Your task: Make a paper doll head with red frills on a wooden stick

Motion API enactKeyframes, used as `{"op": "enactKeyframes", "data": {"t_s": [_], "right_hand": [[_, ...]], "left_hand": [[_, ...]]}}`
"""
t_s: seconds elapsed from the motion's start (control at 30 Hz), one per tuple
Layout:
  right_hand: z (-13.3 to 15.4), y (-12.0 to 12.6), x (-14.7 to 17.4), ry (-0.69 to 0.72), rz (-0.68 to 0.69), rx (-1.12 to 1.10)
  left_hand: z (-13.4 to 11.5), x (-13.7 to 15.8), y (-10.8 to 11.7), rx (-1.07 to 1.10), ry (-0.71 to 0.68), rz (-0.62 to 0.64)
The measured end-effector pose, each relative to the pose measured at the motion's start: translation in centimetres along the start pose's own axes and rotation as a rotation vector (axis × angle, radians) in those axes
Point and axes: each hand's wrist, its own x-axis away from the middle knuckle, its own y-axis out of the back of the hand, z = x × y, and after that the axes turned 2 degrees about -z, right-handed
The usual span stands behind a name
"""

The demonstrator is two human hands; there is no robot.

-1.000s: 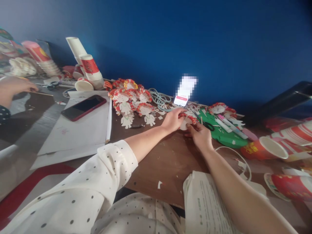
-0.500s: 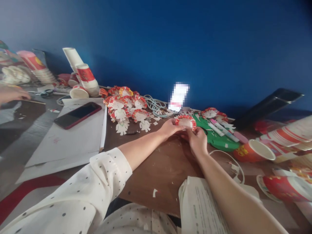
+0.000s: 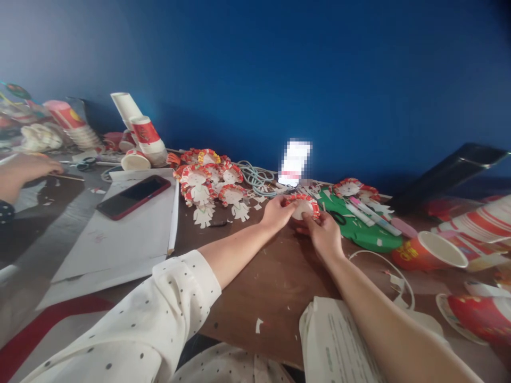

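Between my two hands is a round white paper piece (image 3: 302, 209) with a folded red-and-white rim, held just above the brown table. My left hand (image 3: 277, 214) pinches its left edge, thumb on the face. My right hand (image 3: 327, 236) grips the lower right edge with its thumb on the white centre; some fingers are hidden underneath. To the left lies a pile of paper figures (image 3: 199, 186) with similar red-and-white ruffled rims around their heads. A green sheet (image 3: 365, 236) with pens (image 3: 375, 215) and a black loop (image 3: 338, 217) lies right of my right hand.
A lit phone (image 3: 294, 162) leans against the blue wall. Another phone (image 3: 133, 197) rests on a white board (image 3: 115, 244). Paper cups (image 3: 147, 138) stand left; an orange cup (image 3: 431, 252) lies right. Another person's hand (image 3: 32, 170) is far left. Folded paper (image 3: 335, 335) lies in front.
The view has shifted slightly, so everything sits a little lower and further right. My right thumb has moved onto the white face of the piece. Both hands still hold it.
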Motion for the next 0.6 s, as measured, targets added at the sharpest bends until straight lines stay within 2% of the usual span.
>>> {"op": "enactKeyframes", "data": {"t_s": [0.1,0.6], "right_hand": [[-0.22,0.05,-0.16,-0.018,0.006,-0.028],[-0.16,0.31,-0.23,-0.073,0.018,-0.097]], "left_hand": [[-0.54,0.09,0.32,-0.003,0.019,-0.025],[-0.85,-0.31,0.97,-0.038,-0.03,0.089]]}}
